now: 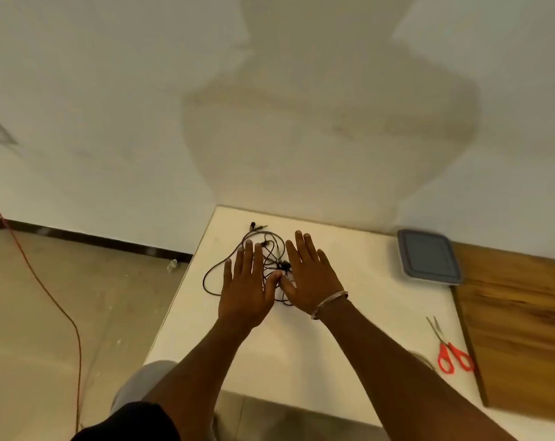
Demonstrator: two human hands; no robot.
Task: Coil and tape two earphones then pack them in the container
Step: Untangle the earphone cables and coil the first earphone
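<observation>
Black earphone cables point(263, 265) lie in one loose tangle on the white surface point(349, 313), and that tangle is my main worry: I can't tell where one pair ends and the other begins, so lifting one strand would likely drag both and tighten the knots. A plug and an earbud poke out at the far edge, close to the wall, and could slip off the back if the bundle gets pushed. My left hand point(247, 291) and right hand point(311, 278) are both flat, fingers spread, palms down, holding nothing. The tangle sits between and partly under them, thumbs nearly meeting over its middle. The lidded container point(429, 257) rests well apart to the right, and the red-handled scissors point(449, 350) nearer me. I see no tape anywhere, which could stall the taping.
</observation>
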